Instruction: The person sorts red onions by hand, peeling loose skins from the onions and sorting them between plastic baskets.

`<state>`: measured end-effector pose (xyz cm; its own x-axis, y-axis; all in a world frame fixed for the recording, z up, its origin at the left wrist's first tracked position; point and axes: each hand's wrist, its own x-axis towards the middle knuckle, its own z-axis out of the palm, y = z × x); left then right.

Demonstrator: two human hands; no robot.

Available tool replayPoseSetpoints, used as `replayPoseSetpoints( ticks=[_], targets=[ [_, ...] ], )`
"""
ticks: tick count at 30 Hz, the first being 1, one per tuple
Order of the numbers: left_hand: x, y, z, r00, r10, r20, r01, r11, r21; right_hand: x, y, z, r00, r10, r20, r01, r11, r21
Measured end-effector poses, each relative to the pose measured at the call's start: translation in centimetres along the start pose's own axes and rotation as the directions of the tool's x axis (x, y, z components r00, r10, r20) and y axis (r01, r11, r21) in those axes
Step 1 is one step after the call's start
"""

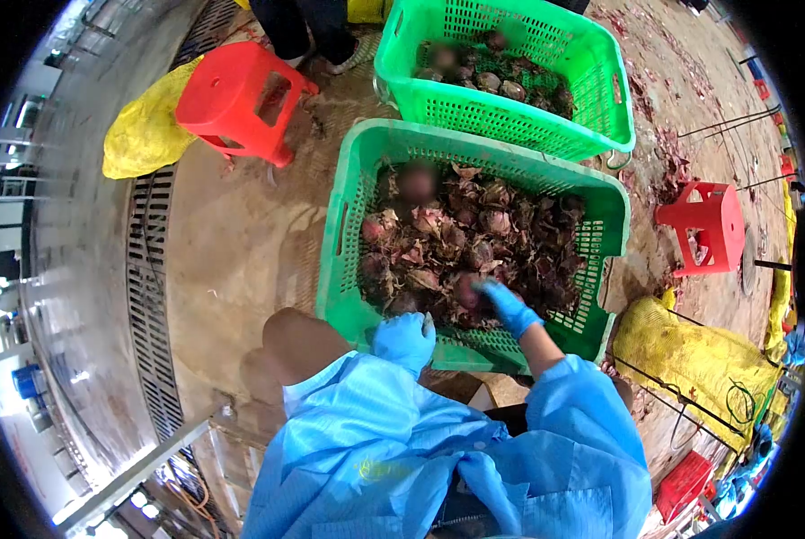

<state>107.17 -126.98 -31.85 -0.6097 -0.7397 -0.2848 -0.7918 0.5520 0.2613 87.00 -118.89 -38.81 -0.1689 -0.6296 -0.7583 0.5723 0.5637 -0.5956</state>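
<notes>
A large green plastic crate [474, 142] in front of me holds many red onions [497, 222] with dry, peeling skins and dark roots. My left hand [404, 343], in a blue glove, is closed at the crate's near edge. A small pointed tip [429, 321] shows beside its fingers; the rest of that thing is hidden in the hand. Reaching over the near rim, my gloved right hand [510, 308] has its fingers on a reddish onion [467, 290], which is slightly blurred. The far side of this grip is hidden.
Behind stands a second green crate [510, 108] with onions low inside. Red stools [227, 94] stand at left and right. Yellow mesh sacks [690, 355] lie on the floor, and a drain grate [149, 269] runs along the left. Another person's legs [308, 27] show at the top.
</notes>
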Motion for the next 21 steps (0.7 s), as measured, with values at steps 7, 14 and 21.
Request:
replayPoseSetpoints(
  ticks=[7, 14, 21],
  targets=[
    [0.0, -0.1, 0.1, 1.000, 0.009, 0.007, -0.010, 0.999, 0.037, -4.8, -22.6, 0.6, 0.737, -0.668, 0.100, 0.474, 0.618, 0.627],
    [-0.2, 0.0, 0.1, 1.000, 0.005, 0.019, -0.005, 1.000, 0.013, 2.4, -16.5, -1.0, 0.913, -0.407, 0.039, 0.173, 0.299, -0.938],
    [0.0, 0.1, -0.7, 0.994, -0.031, 0.104, 0.030, 1.000, 0.003, 6.2, -3.9, 3.2, 0.939, -0.150, -0.309, -0.247, 0.328, -0.912]
  ],
)
